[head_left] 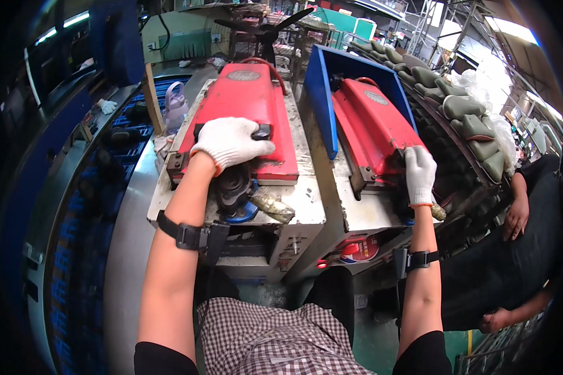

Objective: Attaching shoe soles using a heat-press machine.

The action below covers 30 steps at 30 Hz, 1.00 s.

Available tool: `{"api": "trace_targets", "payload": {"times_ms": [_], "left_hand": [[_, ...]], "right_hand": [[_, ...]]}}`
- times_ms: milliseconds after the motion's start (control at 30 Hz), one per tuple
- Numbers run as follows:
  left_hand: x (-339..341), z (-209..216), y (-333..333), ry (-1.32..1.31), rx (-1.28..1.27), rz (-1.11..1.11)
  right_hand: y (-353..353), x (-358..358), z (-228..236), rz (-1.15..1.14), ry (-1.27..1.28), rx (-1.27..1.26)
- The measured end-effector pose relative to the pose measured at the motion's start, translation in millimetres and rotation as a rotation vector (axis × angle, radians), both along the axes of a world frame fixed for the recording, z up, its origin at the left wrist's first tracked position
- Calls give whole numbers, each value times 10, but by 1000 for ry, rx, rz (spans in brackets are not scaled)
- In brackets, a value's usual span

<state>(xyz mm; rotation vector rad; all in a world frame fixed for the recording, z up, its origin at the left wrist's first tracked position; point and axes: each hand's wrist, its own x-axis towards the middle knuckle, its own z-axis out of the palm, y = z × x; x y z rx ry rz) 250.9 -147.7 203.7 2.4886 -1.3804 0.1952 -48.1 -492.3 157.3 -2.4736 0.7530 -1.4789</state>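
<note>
Both my hands wear white knit gloves. My left hand [234, 142] lies over the black handle [264, 132] on the front of the left red machine cover [244, 103], fingers curled around it. Across the gap, my right hand [420, 170] is closed at the front handle of the right red cover [378, 115]; the glove hides most of that handle. Just below my left hand, a dark round part [233, 186] with blue at its base sticks out under the cover. Beside it is a worn, mottled greenish stub [273, 207].
A blue sheet-metal guard [322, 100] stands around the right machine. Olive-green boots [472, 125] fill a rack at the right, with a person's hand [516, 215] near it. A black fan [267, 34] is behind; a lilac jug [175, 106] stands left, beside a blue conveyor [100, 206].
</note>
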Motion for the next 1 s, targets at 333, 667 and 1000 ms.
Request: {"api": "trace_targets", "payload": {"times_ms": [333,667,1000], "left_hand": [[111,132,6,317,69,-183],[231,100,81,229,61,-202],[386,814,225,-119,-72,-193]], "right_hand": [[2363,1030,-713,759,-32,696],[3612,1204,-681,898,331,256],[2840,1089,50,923,370,-201]]}}
